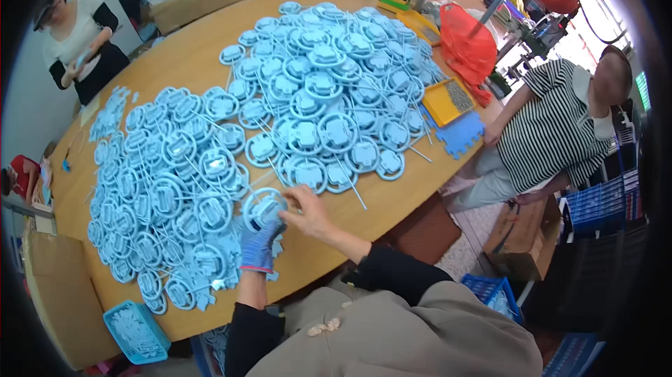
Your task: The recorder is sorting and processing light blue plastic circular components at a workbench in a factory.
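Observation:
My left hand, in a blue-purple glove with a red cuff edge, grips a light-blue round plastic part from below. The part has a ring-shaped rim and a blocky centre. Against its right side, my bare right hand has its fingers bent in and closed at the rim; exactly what its fingertips pinch is hard to make out. Close by on the left spreads a heap of similar ringed parts, many with thin stems. A taller pile of them stands beyond my hands.
Small flat light-blue pieces lie at the table's near-left edge. A yellow tray of small metal pieces and a red plastic bag lie at the right. A blue basket stands lower left. One person is at the right edge, another far left.

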{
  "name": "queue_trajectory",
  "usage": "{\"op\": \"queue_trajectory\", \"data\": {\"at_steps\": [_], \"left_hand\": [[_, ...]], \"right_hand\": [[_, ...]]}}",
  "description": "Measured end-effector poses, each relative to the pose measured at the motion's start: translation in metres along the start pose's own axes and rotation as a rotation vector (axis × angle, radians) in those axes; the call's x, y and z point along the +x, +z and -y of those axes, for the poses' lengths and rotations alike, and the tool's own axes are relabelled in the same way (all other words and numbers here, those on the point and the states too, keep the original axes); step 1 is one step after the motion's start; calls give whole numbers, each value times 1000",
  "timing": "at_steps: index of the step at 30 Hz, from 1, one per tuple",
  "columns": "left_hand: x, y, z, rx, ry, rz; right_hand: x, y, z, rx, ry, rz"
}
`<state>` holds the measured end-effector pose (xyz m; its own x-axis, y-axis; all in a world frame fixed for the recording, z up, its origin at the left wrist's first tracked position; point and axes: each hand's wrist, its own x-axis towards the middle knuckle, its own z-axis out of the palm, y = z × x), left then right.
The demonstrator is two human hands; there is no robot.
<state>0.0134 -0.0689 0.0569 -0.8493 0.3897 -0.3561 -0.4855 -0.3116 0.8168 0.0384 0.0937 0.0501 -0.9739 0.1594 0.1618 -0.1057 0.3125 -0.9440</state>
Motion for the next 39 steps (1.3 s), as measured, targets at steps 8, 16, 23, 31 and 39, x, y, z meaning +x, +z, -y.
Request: {"op": "queue_trajectory", "data": {"at_steps": [8, 16, 23, 31, 39], "left_hand": [[15, 26, 15, -58, 69, 12], [25, 42, 12, -82, -79, 111], [42, 55, 33, 146, 85, 12], [72, 57, 33, 112, -99, 39], [175, -1, -74, 1023, 326, -73]], "right_hand": [[-6, -11, -32, 272, 293, -85], [1, -47, -21, 550, 346, 24], [-2, -57, -27, 551, 358, -53], [23, -80, -42, 612, 573, -55], [172, -188, 2, 643, 369, -446]]}}
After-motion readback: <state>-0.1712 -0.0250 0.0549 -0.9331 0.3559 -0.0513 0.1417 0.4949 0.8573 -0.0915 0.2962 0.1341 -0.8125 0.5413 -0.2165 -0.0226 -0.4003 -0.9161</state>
